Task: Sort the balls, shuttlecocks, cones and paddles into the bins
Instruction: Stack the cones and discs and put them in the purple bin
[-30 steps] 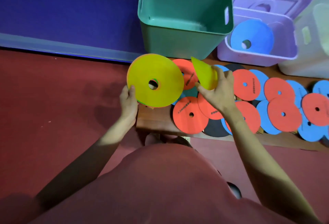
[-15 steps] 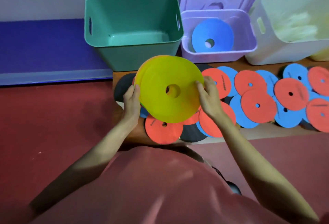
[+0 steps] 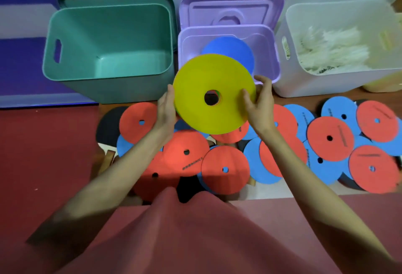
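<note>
A stack of flat disc cones with a yellow cone [image 3: 208, 82] on top is held between both my hands, in front of the purple bin [image 3: 267, 56]. My left hand [image 3: 166, 110] grips the stack's left rim. My right hand [image 3: 260, 101] holds the right rim with fingers spread. A blue cone [image 3: 235, 48] lies inside the purple bin. The green bin [image 3: 108, 82] to the left holds nothing. The white bin [image 3: 309, 86] on the right holds white shuttlecocks [image 3: 332, 54]. Several red and blue paddles [image 3: 225, 169] cover the low wooden board below my hands.
Green and purple lids stand behind their bins against the blue and white wall. A black paddle [image 3: 108, 125] lies at the board's left end. Red floor [image 3: 43, 165] surrounds the board. My red shirt fills the bottom of the view.
My right hand added a yellow cone onto the stack, and both hands carried the stack up and right, from beside the green bin to the front of the purple bin.
</note>
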Motion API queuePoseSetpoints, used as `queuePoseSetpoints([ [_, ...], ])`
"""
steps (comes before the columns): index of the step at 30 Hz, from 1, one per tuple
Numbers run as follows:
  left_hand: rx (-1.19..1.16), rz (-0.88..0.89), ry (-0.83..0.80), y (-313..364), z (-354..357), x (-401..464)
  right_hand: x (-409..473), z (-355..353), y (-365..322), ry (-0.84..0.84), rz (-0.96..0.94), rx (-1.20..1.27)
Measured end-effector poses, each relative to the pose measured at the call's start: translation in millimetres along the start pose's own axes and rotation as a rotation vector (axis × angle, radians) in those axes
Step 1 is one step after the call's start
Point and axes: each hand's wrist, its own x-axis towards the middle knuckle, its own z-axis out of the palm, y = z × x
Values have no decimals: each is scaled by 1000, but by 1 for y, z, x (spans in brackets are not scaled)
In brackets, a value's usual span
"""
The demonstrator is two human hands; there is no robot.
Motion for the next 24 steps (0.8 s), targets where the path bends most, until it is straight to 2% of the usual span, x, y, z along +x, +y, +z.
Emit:
queuePoseSetpoints([
  [3,58,-20,-64,8,32,27,37,-12,15,2,-25,-38],
  [5,134,29,-100,16,49,47,66,-15,24,6,-33,-33],
  [10,567,91,-74,43,81,114,139,-10,41,16,-43,-94],
  [14,799,76,-56,43,90,158,177,1,61,-56,-9,-196],
  [21,932,21,26,6,88,190,193,22,99,-183,94,-322],
  [24,1024,17,23,-4,85,194,192,30,105,-231,74,-420],
])
